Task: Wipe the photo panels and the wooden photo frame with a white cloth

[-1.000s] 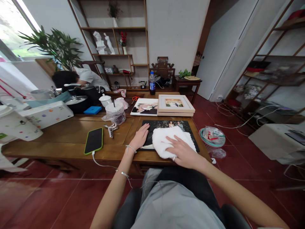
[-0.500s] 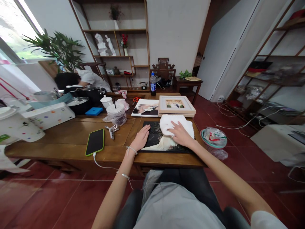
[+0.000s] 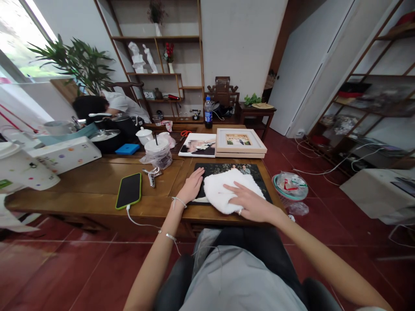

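A fluffy white cloth (image 3: 223, 196) covers much of a dark photo panel (image 3: 264, 183) on the wooden table. My right hand (image 3: 249, 201) presses on the cloth, some fingers stretched across it and others bent at its near right edge. Along the panel's left edge lies my left hand (image 3: 193, 183), fingers extended, nothing held. Two small figures show in the picture above the cloth, and part of a pale dress is visible at lower left. The cloth hides the rest of the print.
Behind the panel lie a framed photo (image 3: 241, 140) and a white-edged print (image 3: 198, 145). A phone (image 3: 129, 191) on a cable, a bagged cup (image 3: 157, 151) and a blue box (image 3: 127, 149) stand leftward. A basket (image 3: 290, 188) is on the right; another person bends over at far left.
My right hand has drawn the cloth toward me and slightly left over the panel. The picture's upper part with two figures now shows. My left hand stays in place.
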Action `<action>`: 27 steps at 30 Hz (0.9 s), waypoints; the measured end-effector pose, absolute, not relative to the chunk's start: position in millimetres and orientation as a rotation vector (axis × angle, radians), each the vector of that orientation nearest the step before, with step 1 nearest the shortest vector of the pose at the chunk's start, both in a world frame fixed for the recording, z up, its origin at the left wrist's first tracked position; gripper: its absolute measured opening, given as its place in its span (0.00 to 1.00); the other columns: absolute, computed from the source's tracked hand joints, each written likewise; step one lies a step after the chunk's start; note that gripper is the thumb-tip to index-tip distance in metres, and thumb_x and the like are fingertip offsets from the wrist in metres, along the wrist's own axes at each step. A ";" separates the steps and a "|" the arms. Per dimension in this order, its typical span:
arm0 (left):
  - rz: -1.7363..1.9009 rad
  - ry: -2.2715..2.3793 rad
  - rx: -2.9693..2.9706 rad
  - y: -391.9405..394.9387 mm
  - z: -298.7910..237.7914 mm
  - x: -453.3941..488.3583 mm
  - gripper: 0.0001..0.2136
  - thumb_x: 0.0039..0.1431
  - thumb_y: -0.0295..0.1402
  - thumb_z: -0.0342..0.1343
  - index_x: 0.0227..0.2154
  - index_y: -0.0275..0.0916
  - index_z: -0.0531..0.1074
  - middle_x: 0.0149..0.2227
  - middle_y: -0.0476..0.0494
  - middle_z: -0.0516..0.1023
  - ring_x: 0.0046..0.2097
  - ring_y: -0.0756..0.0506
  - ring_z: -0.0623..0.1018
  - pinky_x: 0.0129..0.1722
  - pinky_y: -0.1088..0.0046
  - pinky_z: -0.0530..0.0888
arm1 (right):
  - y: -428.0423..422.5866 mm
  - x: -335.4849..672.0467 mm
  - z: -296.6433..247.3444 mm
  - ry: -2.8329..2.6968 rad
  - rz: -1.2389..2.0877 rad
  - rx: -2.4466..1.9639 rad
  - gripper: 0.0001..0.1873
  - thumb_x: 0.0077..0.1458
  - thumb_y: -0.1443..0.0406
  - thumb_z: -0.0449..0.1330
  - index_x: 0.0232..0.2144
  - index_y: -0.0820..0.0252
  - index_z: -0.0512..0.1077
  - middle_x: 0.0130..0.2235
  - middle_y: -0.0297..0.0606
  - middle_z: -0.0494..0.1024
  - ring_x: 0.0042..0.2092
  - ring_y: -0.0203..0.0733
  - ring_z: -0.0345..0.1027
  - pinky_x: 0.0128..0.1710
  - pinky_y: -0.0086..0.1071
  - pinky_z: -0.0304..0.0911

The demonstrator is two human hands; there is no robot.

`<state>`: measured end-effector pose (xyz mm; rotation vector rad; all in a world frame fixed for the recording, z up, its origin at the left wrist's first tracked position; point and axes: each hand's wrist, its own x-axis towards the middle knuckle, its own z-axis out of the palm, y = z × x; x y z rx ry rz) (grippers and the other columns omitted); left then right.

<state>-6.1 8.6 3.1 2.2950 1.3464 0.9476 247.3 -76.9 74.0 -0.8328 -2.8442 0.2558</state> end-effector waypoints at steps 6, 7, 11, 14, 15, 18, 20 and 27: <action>0.979 1.312 2.303 11.3 -0.3 -7.9 0.20 0.62 0.35 0.37 0.53 0.33 0.62 0.58 0.37 0.61 0.61 0.45 0.58 0.60 0.59 0.56 | -10.5 271.8 63.3 -2.666 0.207 -1.136 0.24 0.46 0.74 0.48 0.47 0.61 0.67 0.55 0.44 0.65 0.63 0.44 0.40 0.60 0.51 0.35; 0.981 1.312 2.301 11.5 -0.3 -8.0 0.20 0.62 0.35 0.37 0.53 0.33 0.62 0.58 0.37 0.61 0.61 0.45 0.58 0.60 0.60 0.56 | -0.8 272.7 62.3 -2.627 0.193 -1.207 0.23 0.48 0.73 0.47 0.47 0.61 0.66 0.54 0.44 0.66 0.63 0.46 0.41 0.59 0.53 0.35; 0.982 1.307 2.300 11.3 0.0 -7.9 0.21 0.62 0.35 0.37 0.53 0.31 0.62 0.58 0.35 0.61 0.61 0.45 0.58 0.60 0.61 0.55 | 20.2 262.4 60.9 -2.527 0.078 -1.431 0.22 0.51 0.71 0.47 0.49 0.61 0.65 0.53 0.47 0.67 0.62 0.52 0.43 0.56 0.57 0.38; 0.978 1.307 2.288 10.7 -0.6 -8.0 0.21 0.62 0.36 0.37 0.53 0.33 0.62 0.59 0.37 0.61 0.61 0.45 0.58 0.60 0.61 0.55 | 15.1 244.1 60.8 -2.566 -0.012 -1.434 0.23 0.50 0.72 0.48 0.50 0.59 0.65 0.52 0.47 0.68 0.61 0.54 0.42 0.55 0.59 0.38; 0.978 1.311 2.282 10.5 -0.8 -8.1 0.20 0.62 0.36 0.37 0.53 0.34 0.62 0.59 0.37 0.60 0.61 0.45 0.58 0.60 0.60 0.56 | 10.2 237.4 60.9 -2.599 -0.028 -1.390 0.23 0.50 0.72 0.49 0.50 0.59 0.66 0.53 0.46 0.67 0.62 0.54 0.42 0.55 0.59 0.37; 0.973 1.319 2.279 9.6 -0.1 -8.4 0.21 0.62 0.36 0.37 0.54 0.33 0.61 0.59 0.37 0.60 0.61 0.45 0.57 0.60 0.60 0.55 | -11.7 219.6 62.5 -2.711 -0.035 -1.206 0.25 0.47 0.73 0.51 0.49 0.57 0.66 0.58 0.43 0.61 0.62 0.53 0.38 0.56 0.58 0.35; 0.962 1.314 2.288 8.8 1.5 -8.4 0.21 0.62 0.35 0.36 0.54 0.32 0.61 0.59 0.36 0.60 0.61 0.45 0.57 0.60 0.60 0.55 | -31.2 211.3 64.9 -2.771 -0.017 -1.111 0.24 0.47 0.73 0.52 0.48 0.56 0.67 0.60 0.41 0.57 0.63 0.53 0.36 0.56 0.58 0.34; 0.976 1.314 2.284 7.2 6.0 -6.8 0.20 0.63 0.36 0.36 0.53 0.33 0.63 0.58 0.37 0.61 0.61 0.45 0.58 0.60 0.61 0.55 | -99.3 210.5 80.8 -2.876 0.161 -0.931 0.21 0.47 0.71 0.54 0.46 0.55 0.69 0.59 0.39 0.59 0.63 0.54 0.35 0.57 0.59 0.35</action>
